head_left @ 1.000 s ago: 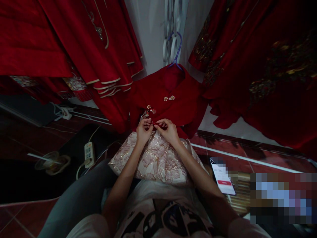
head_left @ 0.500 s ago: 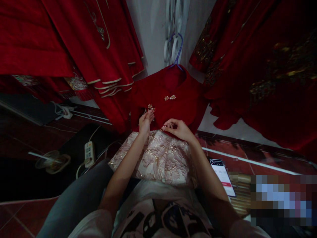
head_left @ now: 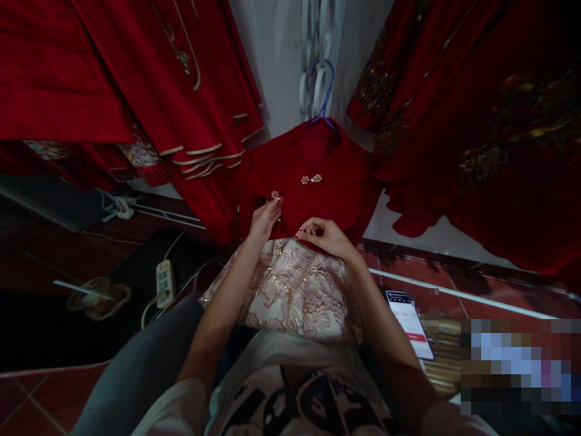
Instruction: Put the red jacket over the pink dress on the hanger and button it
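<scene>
A red garment [head_left: 327, 203] hangs in front of me on a blue hanger [head_left: 325, 100]. Its front bears a pearly flower clasp [head_left: 311, 179], and another beaded flower ornament [head_left: 275, 195] sits lower on the left. My left hand [head_left: 264, 219] is at that lower ornament, fingertips drawn together; what they pinch is too small to make out. With thumb and forefinger, my right hand [head_left: 327, 236] pinches the lower edge of the red garment. Below it, a pale pink and gold brocade cloth [head_left: 295, 290] spreads over my lap, under both forearms.
More red garments [head_left: 149, 91] hang at left and right. A power strip [head_left: 164, 283] and a plastic cup with a straw [head_left: 97, 297] rest on a dark surface to my left. At right a phone [head_left: 411, 327] lies on a slatted surface [head_left: 442, 363].
My left hand has shifted slightly left and turned a little at the beaded ornament. My right hand keeps its place at the garment's edge.
</scene>
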`<control>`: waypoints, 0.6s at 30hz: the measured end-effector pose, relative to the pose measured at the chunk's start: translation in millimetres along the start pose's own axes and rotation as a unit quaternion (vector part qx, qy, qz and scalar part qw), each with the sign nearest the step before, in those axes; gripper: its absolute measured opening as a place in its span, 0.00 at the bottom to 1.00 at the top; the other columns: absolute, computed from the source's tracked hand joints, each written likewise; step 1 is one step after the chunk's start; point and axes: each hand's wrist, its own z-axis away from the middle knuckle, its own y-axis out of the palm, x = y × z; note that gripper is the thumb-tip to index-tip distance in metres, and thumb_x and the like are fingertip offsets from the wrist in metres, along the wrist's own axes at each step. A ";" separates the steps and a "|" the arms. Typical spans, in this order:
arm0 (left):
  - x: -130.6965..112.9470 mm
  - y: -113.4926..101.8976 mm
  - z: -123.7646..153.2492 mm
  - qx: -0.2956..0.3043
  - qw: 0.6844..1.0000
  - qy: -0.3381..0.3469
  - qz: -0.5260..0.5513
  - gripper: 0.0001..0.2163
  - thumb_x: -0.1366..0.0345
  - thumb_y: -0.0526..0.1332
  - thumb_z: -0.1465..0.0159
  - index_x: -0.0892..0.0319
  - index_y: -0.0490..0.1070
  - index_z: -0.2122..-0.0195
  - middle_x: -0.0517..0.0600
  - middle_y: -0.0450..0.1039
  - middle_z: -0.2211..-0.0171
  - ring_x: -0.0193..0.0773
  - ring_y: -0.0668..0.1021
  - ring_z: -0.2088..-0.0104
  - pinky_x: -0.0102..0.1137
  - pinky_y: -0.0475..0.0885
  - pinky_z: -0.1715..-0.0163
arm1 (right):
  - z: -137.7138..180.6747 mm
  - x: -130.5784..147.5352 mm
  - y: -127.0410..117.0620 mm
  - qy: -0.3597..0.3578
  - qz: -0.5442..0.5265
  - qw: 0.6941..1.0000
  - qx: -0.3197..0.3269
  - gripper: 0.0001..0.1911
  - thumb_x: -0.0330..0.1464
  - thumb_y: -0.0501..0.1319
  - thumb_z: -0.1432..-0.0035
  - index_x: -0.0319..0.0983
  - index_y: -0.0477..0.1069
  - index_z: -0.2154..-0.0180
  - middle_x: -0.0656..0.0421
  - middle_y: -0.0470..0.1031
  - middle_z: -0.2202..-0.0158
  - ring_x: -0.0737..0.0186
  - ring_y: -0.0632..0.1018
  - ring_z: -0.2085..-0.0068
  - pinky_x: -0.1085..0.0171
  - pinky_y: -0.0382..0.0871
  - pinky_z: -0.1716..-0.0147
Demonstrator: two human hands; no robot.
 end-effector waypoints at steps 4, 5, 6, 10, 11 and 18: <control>5.0 6.4 0.1 -0.028 0.999 0.033 -0.016 0.06 0.67 0.65 0.43 0.63 0.76 0.66 0.54 0.80 0.62 0.34 0.80 0.61 0.31 0.72 0.53 | 0.6 -1.0 0.5 0.000 0.002 1.000 -0.003 0.15 0.44 0.64 0.45 0.37 0.75 0.65 0.62 0.69 0.74 0.69 0.66 0.73 0.67 0.58 0.73; 6.5 7.7 0.0 -0.038 0.998 0.040 -0.018 0.05 0.68 0.65 0.42 0.63 0.77 0.66 0.53 0.80 0.63 0.33 0.80 0.62 0.31 0.73 0.54 | 0.7 -1.0 0.5 0.001 0.003 1.000 -0.004 0.16 0.44 0.64 0.45 0.38 0.75 0.65 0.62 0.69 0.74 0.69 0.66 0.73 0.67 0.58 0.73; 7.9 8.9 -0.4 -0.049 0.998 0.045 -0.018 0.04 0.69 0.64 0.42 0.63 0.77 0.67 0.52 0.80 0.64 0.32 0.80 0.63 0.30 0.73 0.55 | 0.9 -1.0 0.6 0.003 0.004 1.000 -0.004 0.16 0.44 0.64 0.45 0.38 0.75 0.65 0.62 0.69 0.74 0.69 0.66 0.73 0.67 0.58 0.73; 12.4 11.8 -5.2 -0.087 0.994 0.065 -0.029 0.03 0.69 0.64 0.43 0.63 0.77 0.70 0.50 0.79 0.69 0.31 0.80 0.67 0.28 0.73 0.60 | 1.4 -0.7 1.1 0.007 0.002 1.000 -0.005 0.16 0.44 0.64 0.46 0.38 0.74 0.65 0.62 0.69 0.74 0.69 0.66 0.73 0.68 0.58 0.73; 13.0 12.3 -6.5 -0.096 0.992 0.073 -0.037 0.03 0.68 0.64 0.44 0.63 0.77 0.70 0.49 0.79 0.71 0.31 0.80 0.68 0.28 0.73 0.61 | 1.5 -0.7 1.1 0.008 0.000 1.000 -0.006 0.15 0.44 0.64 0.46 0.37 0.74 0.65 0.62 0.69 0.74 0.69 0.66 0.72 0.68 0.58 0.73; 8.6 7.4 0.9 -0.088 0.994 0.047 -0.043 0.09 0.62 0.68 0.45 0.63 0.75 0.66 0.50 0.78 0.67 0.29 0.78 0.72 0.28 0.72 0.65 | 1.3 -0.3 -1.9 0.003 -0.004 1.000 0.000 0.15 0.43 0.64 0.46 0.37 0.74 0.64 0.62 0.70 0.74 0.70 0.66 0.73 0.67 0.59 0.72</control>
